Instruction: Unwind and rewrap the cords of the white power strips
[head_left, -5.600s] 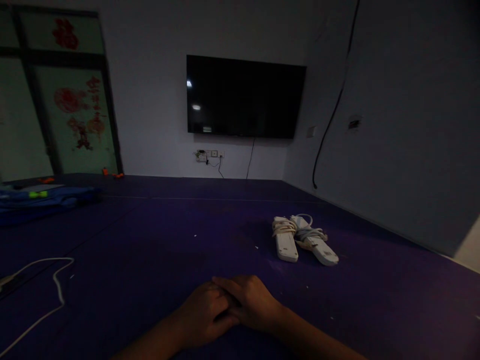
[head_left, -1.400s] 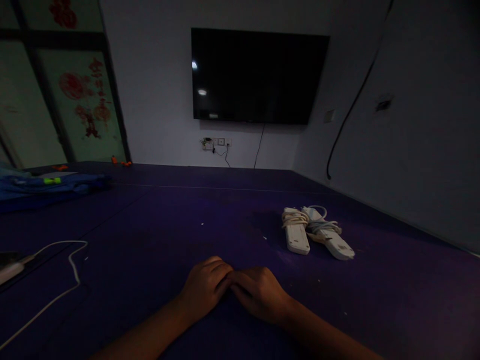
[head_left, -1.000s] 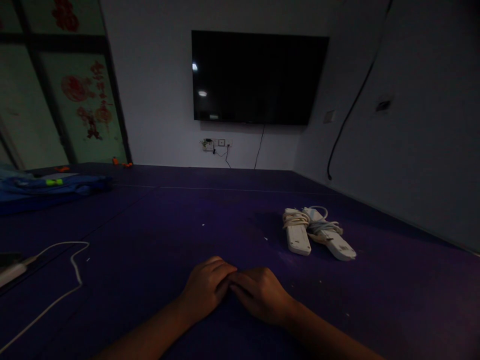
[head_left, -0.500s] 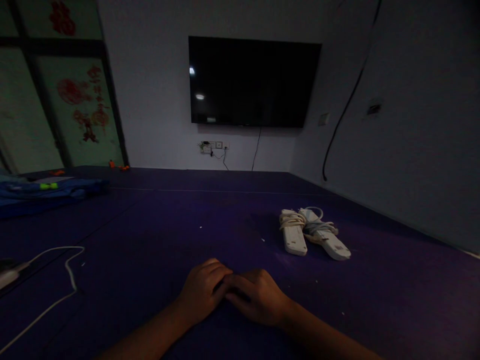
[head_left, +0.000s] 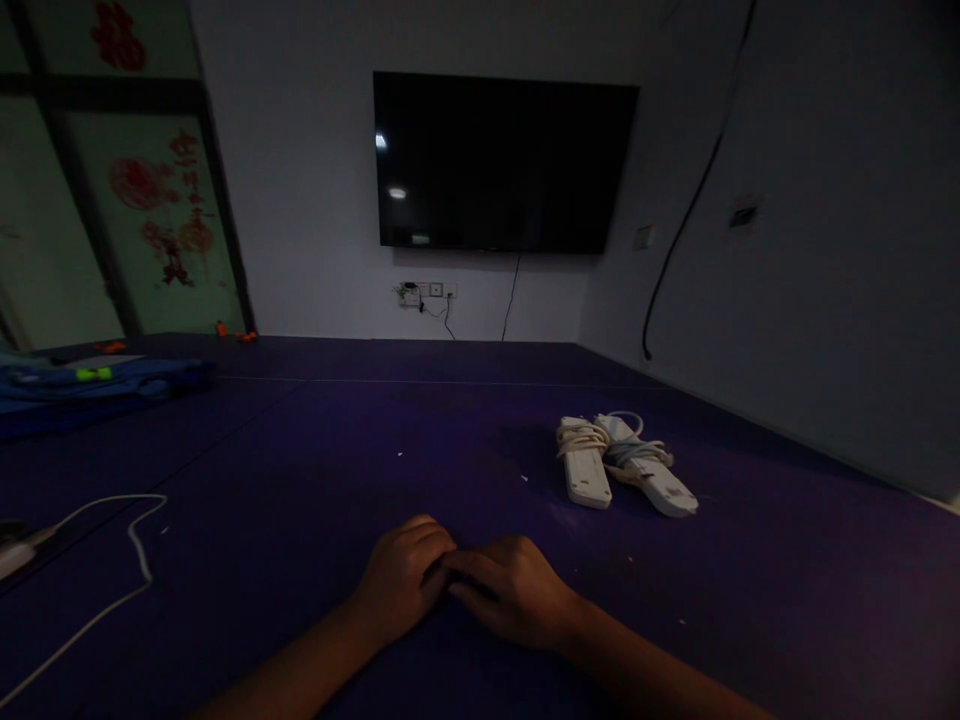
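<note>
My left hand (head_left: 409, 578) and my right hand (head_left: 517, 590) lie low on the purple surface (head_left: 337, 470), meeting at their fingers near the middle. The left one is loosely closed, its fingers bent down. Curled fingers of the right one rest against the left fingertips, with a dark gap below its index finger. Nothing shows in either hand. Ahead and to the right lie two white power strips, a near-upright one (head_left: 588, 480) and a slanted one (head_left: 664, 488), each with its cord wrapped around it.
At left a white cable (head_left: 139, 545) runs from a white plug-like piece (head_left: 16, 555). Blue cloth (head_left: 150, 380) lies farther back, with small orange objects (head_left: 246, 337) by the door. A black television (head_left: 502, 165) hangs on the wall; a dark cable (head_left: 686, 215) dangles at right.
The view has shifted very slightly, so the scene sits a little farther left. My hands keep the same pose, touching each other.
</note>
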